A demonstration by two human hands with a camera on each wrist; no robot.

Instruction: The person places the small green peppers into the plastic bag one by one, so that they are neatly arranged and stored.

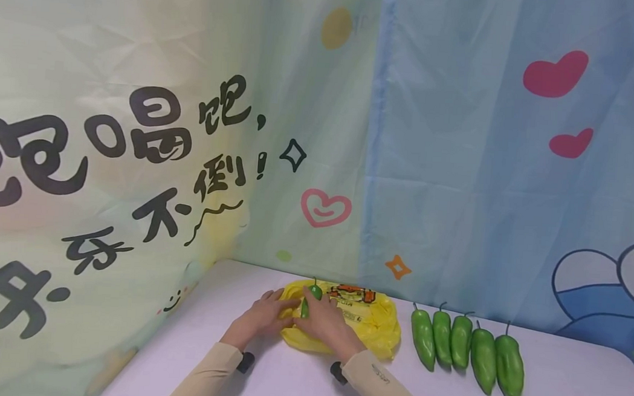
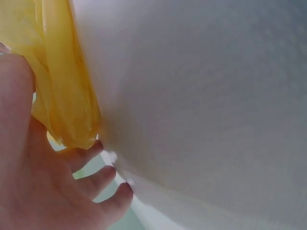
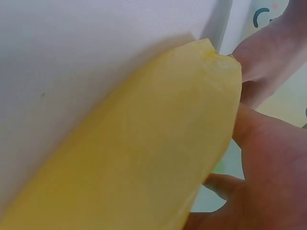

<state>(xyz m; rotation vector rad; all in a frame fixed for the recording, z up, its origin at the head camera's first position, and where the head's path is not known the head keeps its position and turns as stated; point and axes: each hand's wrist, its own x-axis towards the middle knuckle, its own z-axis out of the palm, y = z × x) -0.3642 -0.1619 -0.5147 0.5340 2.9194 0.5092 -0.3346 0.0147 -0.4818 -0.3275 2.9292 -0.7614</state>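
A green chili pepper stands stem up over the yellow plastic bag, partly covered by the fingers. My right hand grips this pepper, one finger lying across its front. At the bag's left edge, my left hand pinches the yellow film between thumb and forefinger. In the left wrist view the other fingers of the left hand spread past the bag's crumpled edge. Bag film fills much of the right wrist view and hides the pepper, with the right hand beside it.
Several green chili peppers lie in a row to the right of the bag, stems pointing away. They rest on the white table. Printed curtains hang behind the table and along its left side.
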